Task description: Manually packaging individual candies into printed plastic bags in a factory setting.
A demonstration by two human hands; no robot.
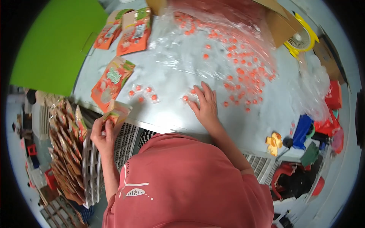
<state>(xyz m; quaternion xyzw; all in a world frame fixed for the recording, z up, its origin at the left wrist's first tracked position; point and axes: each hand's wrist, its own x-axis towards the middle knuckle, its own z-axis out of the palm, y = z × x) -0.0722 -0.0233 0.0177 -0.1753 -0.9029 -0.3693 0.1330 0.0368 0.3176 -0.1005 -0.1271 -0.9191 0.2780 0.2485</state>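
Observation:
My left hand [103, 133] pinches a printed paper pouch [117, 111] at the table's near edge, with the pouch's mouth tilted up toward the table. On the tabletop, my right hand [205, 104] lies with fingers spread. Its thumb and forefinger are beside a few small clear-wrapped orange candies [185, 98]; whether they touch is hard to tell. Between the hands sits a little group of the same wrapped candies [141, 99]. Farther right, many more candies [243, 72] are scattered loose.
A large clear plastic bag [232, 26] spills candies at the back. An orange pouch [111, 81] lies at left, with two more pouches [134, 32] behind. A crate of filled pouches [68, 152] stands left. At right are a yellow fan [300, 40] and orange peel [273, 143].

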